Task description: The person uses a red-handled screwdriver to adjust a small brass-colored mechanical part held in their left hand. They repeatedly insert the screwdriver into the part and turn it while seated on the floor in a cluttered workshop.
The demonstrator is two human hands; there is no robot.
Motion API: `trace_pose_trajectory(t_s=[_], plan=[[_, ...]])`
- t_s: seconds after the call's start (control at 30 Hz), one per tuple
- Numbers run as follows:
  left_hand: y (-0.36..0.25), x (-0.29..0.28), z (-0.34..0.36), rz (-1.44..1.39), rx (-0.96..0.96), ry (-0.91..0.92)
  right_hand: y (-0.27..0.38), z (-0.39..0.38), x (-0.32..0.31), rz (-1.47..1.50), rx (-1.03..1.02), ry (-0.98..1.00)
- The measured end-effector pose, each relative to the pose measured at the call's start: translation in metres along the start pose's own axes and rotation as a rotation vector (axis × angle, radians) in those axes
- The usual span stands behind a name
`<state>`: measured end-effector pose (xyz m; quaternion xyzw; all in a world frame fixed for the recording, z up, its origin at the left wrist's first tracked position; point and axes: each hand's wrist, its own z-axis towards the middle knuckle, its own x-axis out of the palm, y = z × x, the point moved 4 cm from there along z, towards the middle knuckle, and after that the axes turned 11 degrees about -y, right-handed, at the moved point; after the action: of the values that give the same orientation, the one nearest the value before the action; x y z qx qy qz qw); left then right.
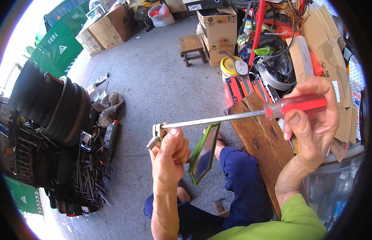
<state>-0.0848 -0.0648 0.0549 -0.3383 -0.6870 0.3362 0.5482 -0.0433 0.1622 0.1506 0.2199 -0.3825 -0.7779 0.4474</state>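
Your left hand [170,154] is clamped on a metal bracket [157,131], thumb pressing on its side, and your right hand [311,138] has fingers and thumb closed around the red handle of a screwdriver [234,117]. Well to the left of your left grip stand stacked tyres [58,108], with a heap of tools [92,172] below them. At the top of that grip, the bracket meets the screwdriver's tip; you cannot tell whether it sits in a screw. Just right of the same grip hangs a green-framed mirror [205,156], tilted; your fingers hide any joint with the bracket. Farther off beyond it is a stool [191,43]. Between your two grips, lower down, lies the wooden bench [266,140]. Beyond your right grip leans flattened cardboard [334,64].
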Motion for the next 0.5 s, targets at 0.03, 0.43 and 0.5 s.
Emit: trace_pose_trajectory(t_s=[0.03,0.43,0.5], plan=[[0.001,0.000,0.000,-0.027,-0.030,0.032,-0.001,0.001,0.002,0.043,-0.026,-0.002],[-0.004,0.005,0.004,-0.364,-0.157,0.243,0.012,-0.001,-0.019,0.108,-0.164,-0.063],[-0.001,0.005,0.004,-0.380,-0.193,0.224,0.015,-0.004,-0.008,0.118,-0.167,-0.013]])
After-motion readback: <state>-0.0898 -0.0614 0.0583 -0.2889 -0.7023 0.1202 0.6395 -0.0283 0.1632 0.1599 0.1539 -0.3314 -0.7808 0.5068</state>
